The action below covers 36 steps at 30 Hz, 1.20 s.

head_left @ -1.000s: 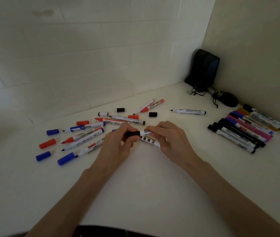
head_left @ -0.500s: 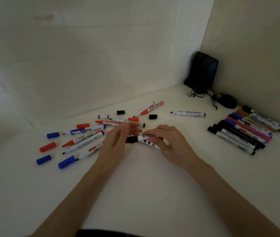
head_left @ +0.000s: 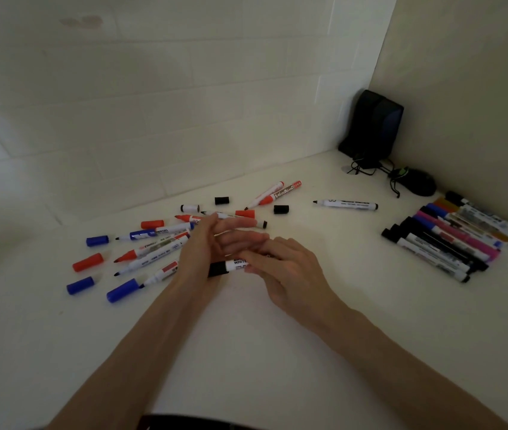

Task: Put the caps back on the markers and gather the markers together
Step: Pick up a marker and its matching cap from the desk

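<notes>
Head view: black-capped marker at the pale bench.
The right grip curls round its smooth white cylindrical barrel; the left grip, fingers straight, holds nothing just left of it. Stubby blue caps lie further left.

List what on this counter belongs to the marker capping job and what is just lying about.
Job:
black-capped marker in the right hand
uncapped markers
loose caps: blue cap, red cap, black cap
lone black marker
row of capped markers

Lying about:
black box
mouse
cable
</notes>
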Motion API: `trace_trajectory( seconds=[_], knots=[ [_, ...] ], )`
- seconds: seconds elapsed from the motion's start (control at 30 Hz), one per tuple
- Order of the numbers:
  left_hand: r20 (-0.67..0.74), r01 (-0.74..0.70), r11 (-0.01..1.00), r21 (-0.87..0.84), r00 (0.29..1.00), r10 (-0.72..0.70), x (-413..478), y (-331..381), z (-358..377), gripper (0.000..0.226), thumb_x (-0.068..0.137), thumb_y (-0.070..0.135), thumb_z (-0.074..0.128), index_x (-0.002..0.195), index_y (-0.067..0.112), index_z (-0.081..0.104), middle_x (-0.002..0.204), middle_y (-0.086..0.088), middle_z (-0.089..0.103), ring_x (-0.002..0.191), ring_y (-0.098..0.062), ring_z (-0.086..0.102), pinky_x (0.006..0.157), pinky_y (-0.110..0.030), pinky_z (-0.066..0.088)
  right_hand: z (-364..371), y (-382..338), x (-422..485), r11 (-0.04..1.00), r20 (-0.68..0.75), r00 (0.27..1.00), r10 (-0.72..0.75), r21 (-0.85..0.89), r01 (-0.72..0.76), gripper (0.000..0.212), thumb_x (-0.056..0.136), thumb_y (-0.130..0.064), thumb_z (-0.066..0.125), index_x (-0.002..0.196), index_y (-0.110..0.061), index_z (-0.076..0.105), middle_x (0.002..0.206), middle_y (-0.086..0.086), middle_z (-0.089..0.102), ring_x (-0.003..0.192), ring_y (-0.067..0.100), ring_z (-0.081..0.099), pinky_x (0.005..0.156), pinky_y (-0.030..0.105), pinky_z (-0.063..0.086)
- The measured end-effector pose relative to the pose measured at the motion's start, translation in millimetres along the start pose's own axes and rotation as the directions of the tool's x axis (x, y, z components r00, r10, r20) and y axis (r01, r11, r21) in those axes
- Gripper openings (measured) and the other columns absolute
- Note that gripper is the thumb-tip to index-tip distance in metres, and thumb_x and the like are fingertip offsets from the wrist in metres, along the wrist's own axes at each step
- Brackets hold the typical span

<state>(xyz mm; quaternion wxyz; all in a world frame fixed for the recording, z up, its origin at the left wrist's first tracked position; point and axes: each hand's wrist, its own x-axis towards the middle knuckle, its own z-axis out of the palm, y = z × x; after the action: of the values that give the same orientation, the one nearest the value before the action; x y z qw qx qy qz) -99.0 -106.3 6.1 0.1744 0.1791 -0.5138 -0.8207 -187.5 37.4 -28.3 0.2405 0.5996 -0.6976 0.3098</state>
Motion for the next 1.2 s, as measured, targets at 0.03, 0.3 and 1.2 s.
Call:
trace_trajectory(
  seconds=[0.03, 0.3, 1.2],
  knots=[
    [-0.012, -0.005, 0.999, 0.036, 1.000, 0.005, -1, -1, 0, 0.064, 0.105, 0.034, 0.023, 0.091, 0.004, 0.077, 0.094, -0.024, 0.074, 0.100, -0.035, 0.071, 0.076, -0.040, 0.059, 0, -1, 0, 1.000, -0.005, 1.000, -0.001, -0.007, 0.001, 0.023, 0.098, -0.022, 0.055, 0.104, -0.015, 0.076, 0.095, 0.004, 0.071, 0.073, 0.024, 0.059, 0.064, 0.034, 0.046],
    [0.005, 0.083, 0.994, 0.067, 0.997, -0.083, 3, 2, -7, 0.058, 0.104, 0.034, 0.024, 0.104, 0.001, 0.071, 0.106, -0.022, 0.073, 0.099, -0.033, 0.072, 0.078, -0.041, 0.061, 5, -3, -7, 0.992, 0.104, 0.990, 0.097, 0.065, -0.104, 0.025, 0.101, -0.029, 0.052, 0.117, -0.020, 0.068, 0.108, -0.003, 0.070, 0.084, 0.019, 0.062, 0.072, 0.031, 0.050],
    [0.043, -0.100, 0.978, 0.181, 0.995, 0.094, -4, -11, -1, 0.046, 0.096, 0.031, 0.035, 0.102, 0.007, 0.074, 0.091, -0.013, 0.067, 0.085, -0.023, 0.063, 0.069, -0.032, 0.052, -6, -17, -2, 0.990, 0.329, 0.936, 0.125, 0.020, -0.139, 0.032, 0.105, -0.052, 0.039, 0.123, -0.035, 0.059, 0.113, -0.014, 0.065, 0.094, 0.008, 0.060, 0.069, 0.027, 0.050]
  ],
)
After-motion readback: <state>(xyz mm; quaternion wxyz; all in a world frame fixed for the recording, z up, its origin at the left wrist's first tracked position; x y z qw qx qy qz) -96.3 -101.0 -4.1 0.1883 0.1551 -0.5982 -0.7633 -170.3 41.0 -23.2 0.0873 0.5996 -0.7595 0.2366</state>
